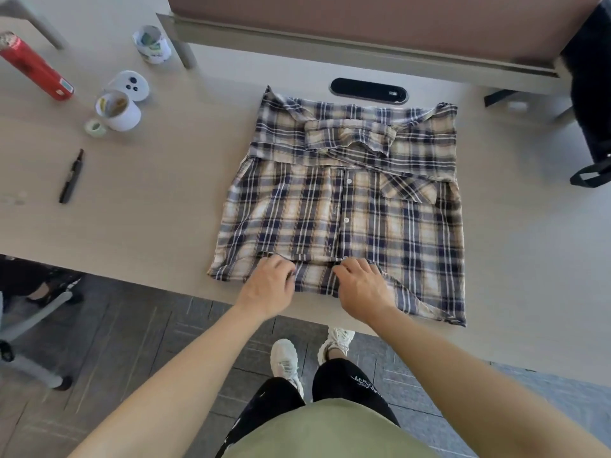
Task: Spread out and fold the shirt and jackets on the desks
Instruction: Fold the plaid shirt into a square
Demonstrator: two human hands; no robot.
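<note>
A blue, beige and white plaid shirt (pixel 363 206) lies flat on the light wooden desk (pixel 158 193), button side up, with its sleeves folded across the chest. Its hem reaches the desk's near edge. My left hand (pixel 269 284) grips the hem left of the button placket, fingers curled into the cloth. My right hand (pixel 360 285) pinches the hem just right of the placket. The two hands sit close together, and a small fold of fabric rises between them.
On the desk's left part lie a black marker (pixel 71 176), tape rolls (pixel 117 110), a white round device (pixel 130 84), a red can (pixel 34 67) and a white cup (pixel 152 44). A black cable port (pixel 368 90) sits behind the shirt. A black bag (pixel 591 94) hangs at right. A partition (pixel 363 41) bounds the back.
</note>
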